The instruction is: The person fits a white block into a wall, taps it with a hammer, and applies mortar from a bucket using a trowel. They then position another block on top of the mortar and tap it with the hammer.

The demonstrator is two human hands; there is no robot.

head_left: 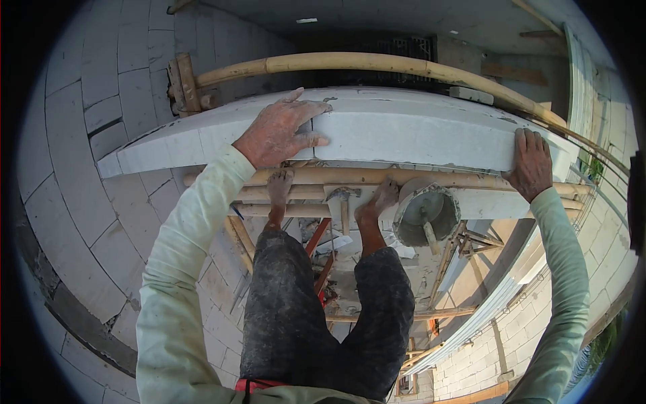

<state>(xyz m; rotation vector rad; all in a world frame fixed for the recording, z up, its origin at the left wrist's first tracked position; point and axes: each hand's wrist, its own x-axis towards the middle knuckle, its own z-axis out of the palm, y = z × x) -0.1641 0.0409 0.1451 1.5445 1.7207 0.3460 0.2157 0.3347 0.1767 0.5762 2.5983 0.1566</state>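
A long white lightweight block [410, 138] lies on top of the wall in front of me, end to end with another white block [208, 143]. My left hand [279, 131] rests on the left block beside the joint, its fingers stretched over the upper edge and the thumb apart on the near face. At the far end of the right-hand block, my right hand [531, 160] grips with fingers curled over the corner. Both hands look dusty.
Bamboo poles [350, 176] and a board support my bare feet. A hammer [344, 205] lies between them, and a mortar bucket [406, 229] with a handled tool stands to the right. Another bamboo pole [336, 62] crosses beyond the wall. There is a drop below.
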